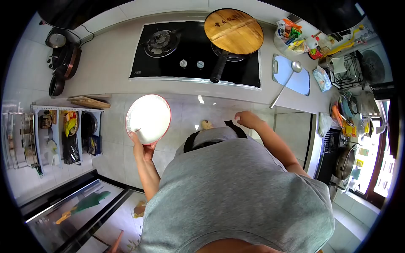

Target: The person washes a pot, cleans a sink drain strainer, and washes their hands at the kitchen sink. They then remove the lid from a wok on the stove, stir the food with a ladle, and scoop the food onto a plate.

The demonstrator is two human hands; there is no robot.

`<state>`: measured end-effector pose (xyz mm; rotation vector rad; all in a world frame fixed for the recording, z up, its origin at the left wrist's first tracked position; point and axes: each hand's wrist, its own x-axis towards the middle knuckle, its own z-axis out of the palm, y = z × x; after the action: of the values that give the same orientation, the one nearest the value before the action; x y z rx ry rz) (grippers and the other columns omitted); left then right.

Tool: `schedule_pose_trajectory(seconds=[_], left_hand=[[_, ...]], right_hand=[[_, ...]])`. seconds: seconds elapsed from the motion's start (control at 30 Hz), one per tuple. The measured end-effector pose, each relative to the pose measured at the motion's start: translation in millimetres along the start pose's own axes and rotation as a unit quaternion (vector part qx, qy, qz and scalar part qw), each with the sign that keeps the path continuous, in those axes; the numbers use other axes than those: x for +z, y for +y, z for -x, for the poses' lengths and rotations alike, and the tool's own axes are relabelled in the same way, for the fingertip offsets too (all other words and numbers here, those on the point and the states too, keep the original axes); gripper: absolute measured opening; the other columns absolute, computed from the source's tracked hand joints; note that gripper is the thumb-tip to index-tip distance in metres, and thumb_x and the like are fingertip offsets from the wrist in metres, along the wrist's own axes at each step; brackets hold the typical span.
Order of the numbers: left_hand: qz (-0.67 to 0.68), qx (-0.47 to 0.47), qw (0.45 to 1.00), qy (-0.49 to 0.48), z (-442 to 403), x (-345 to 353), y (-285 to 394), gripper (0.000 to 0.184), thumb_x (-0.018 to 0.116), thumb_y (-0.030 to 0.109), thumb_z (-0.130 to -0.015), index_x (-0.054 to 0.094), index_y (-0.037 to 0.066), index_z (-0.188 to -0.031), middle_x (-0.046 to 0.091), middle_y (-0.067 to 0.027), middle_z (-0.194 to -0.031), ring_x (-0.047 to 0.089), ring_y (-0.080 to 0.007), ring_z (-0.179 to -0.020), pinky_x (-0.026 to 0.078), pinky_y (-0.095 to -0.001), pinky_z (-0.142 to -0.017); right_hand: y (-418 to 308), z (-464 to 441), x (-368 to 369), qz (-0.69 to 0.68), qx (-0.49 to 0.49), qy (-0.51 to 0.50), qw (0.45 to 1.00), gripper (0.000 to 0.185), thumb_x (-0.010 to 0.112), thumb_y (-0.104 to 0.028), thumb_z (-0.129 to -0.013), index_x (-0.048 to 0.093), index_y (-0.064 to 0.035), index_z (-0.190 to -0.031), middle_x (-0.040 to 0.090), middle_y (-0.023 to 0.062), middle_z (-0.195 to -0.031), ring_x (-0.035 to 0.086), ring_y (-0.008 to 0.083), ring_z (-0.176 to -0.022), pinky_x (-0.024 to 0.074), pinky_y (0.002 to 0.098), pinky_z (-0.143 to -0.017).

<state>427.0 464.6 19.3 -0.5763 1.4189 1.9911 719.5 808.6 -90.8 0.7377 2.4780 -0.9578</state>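
Observation:
A white bowl with a red rim (pixel 149 119) is in my left hand (pixel 144 145), the thumb at its edge and the other fingers beneath it. The bowl is over the floor, in front of the counter. My right hand (pixel 248 119) holds nothing that I can see; its fingers are loosely bent, near the counter's front edge. Beyond the hands, a pan with a black handle and a round wooden lid (pixel 233 31) sits on the right burner of the black gas stove (pixel 192 75).
On the counter (pixel 101 63) are dark cookware (pixel 67 63) at left, and a ladle (pixel 296 66) on a pale blue board (pixel 300 84) at right. A basket of packets (pixel 289 38) stands behind. A shelf rack (pixel 67 108) is on the left.

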Motion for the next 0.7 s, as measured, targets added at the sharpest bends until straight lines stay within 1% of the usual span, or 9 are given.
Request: schedule_pose_trajectory(seconds=[0.13, 0.2, 0.37, 0.43, 0.47, 0.53, 0.57, 0.6, 0.7], left_hand=[[-0.003, 0.007, 1.0, -0.012, -6.7, 10.8, 7.9, 0.072, 0.051, 0.055, -0.091, 0.034, 0.004, -0.138, 0.048, -0.0181, -0.133, 0.059, -0.0328, -0.11, 0.059, -0.0432, -0.08], [-0.004, -0.003, 0.999, -0.041, -9.1, 6.6, 9.2, 0.07, 0.05, 0.054, -0.092, 0.034, 0.004, -0.138, 0.047, -0.0182, -0.134, 0.058, -0.0334, -0.111, 0.058, -0.0444, -0.082], [0.001, -0.013, 1.0, -0.021, -8.5, -12.8, 7.5, 0.068, 0.05, 0.053, -0.092, 0.036, 0.003, -0.137, 0.049, -0.0178, -0.132, 0.059, -0.0336, -0.111, 0.058, -0.0453, -0.084], [0.011, -0.016, 1.0, -0.017, -8.2, -23.7, 6.1, 0.069, 0.051, 0.053, -0.092, 0.037, 0.002, -0.136, 0.05, -0.0178, -0.131, 0.059, -0.0335, -0.111, 0.058, -0.0451, -0.083], [0.014, -0.014, 1.0, -0.009, -7.6, -28.4, 5.3, 0.07, 0.053, 0.054, -0.091, 0.037, 0.002, -0.135, 0.05, -0.0178, -0.131, 0.059, -0.0334, -0.11, 0.058, -0.0449, -0.083], [0.023, -0.012, 1.0, 0.006, -8.3, -41.7, 3.3, 0.071, 0.054, 0.054, -0.09, 0.038, 0.001, -0.135, 0.051, -0.0178, -0.13, 0.06, -0.0332, -0.11, 0.058, -0.0448, -0.082], [0.039, -0.012, 0.999, 0.019, -9.3, -57.4, -1.9, 0.072, 0.057, 0.055, -0.088, 0.038, 0.005, -0.135, 0.051, -0.0168, -0.13, 0.059, -0.0336, -0.11, 0.058, -0.0461, -0.083], [0.05, -0.01, 0.998, 0.026, -11.2, -66.4, -1.0, 0.072, 0.059, 0.055, -0.086, 0.038, 0.008, -0.136, 0.051, -0.0159, -0.131, 0.059, -0.034, -0.11, 0.057, -0.0474, -0.084], [0.068, 0.004, 0.997, 0.046, -7.6, -85.6, -3.8, 0.075, 0.06, 0.055, -0.086, 0.038, 0.005, -0.135, 0.051, -0.0175, -0.131, 0.059, -0.0346, -0.11, 0.057, -0.0466, -0.083]], right_hand=[[3.4, 18.5, 9.6, -0.033, 0.02, -0.026, 0.999, 0.022, 0.062, -0.019, -0.079, 0.065, -0.0121, -0.099, 0.065, 0.0143, -0.102, 0.06, 0.0334, -0.101, 0.0479, 0.0428, -0.085], [3.1, 22.2, 11.3, 0.014, 0.027, 0.001, 1.0, 0.026, 0.059, -0.019, -0.082, 0.065, -0.0103, -0.106, 0.067, 0.0167, -0.098, 0.063, 0.0331, -0.092, 0.0496, 0.0415, -0.082], [-11.7, 4.4, 5.2, 0.021, 0.034, 0.002, 0.999, 0.024, 0.059, -0.019, -0.082, 0.066, -0.0085, -0.103, 0.068, 0.0159, -0.094, 0.064, 0.0322, -0.091, 0.0497, 0.0413, -0.083], [-14.3, -7.6, 5.5, 0.038, -0.015, 0.019, 0.999, 0.025, 0.058, -0.019, -0.083, 0.066, -0.0086, -0.104, 0.068, 0.0157, -0.095, 0.063, 0.0324, -0.092, 0.0495, 0.0416, -0.083], [-16.3, -14.4, 6.2, 0.04, -0.018, 0.014, 0.999, 0.025, 0.058, -0.019, -0.083, 0.066, -0.0086, -0.104, 0.068, 0.0157, -0.095, 0.063, 0.0324, -0.092, 0.0495, 0.0416, -0.083], [-26.2, -26.6, 7.2, 0.051, -0.012, 0.026, 0.998, 0.019, 0.056, -0.02, -0.084, 0.067, -0.0103, -0.096, 0.066, 0.0155, -0.1, 0.061, 0.0347, -0.097, 0.0485, 0.0438, -0.083], [-31.8, -33.7, 6.8, 0.062, -0.019, 0.01, 0.998, 0.019, 0.056, -0.02, -0.084, 0.067, -0.0103, -0.096, 0.066, 0.0155, -0.1, 0.061, 0.0347, -0.097, 0.0485, 0.0438, -0.083], [-44.0, -39.4, 3.9, 0.09, -0.034, 0.002, 0.995, 0.02, 0.056, -0.02, -0.084, 0.066, -0.0095, -0.098, 0.067, 0.0154, -0.098, 0.062, 0.034, -0.096, 0.0489, 0.0432, -0.083], [-67.3, -54.4, 1.2, 0.123, -0.061, 0.0, 0.99, 0.021, 0.055, -0.02, -0.084, 0.066, -0.0089, -0.098, 0.067, 0.0153, -0.094, 0.063, 0.0331, -0.093, 0.0493, 0.043, -0.081]])
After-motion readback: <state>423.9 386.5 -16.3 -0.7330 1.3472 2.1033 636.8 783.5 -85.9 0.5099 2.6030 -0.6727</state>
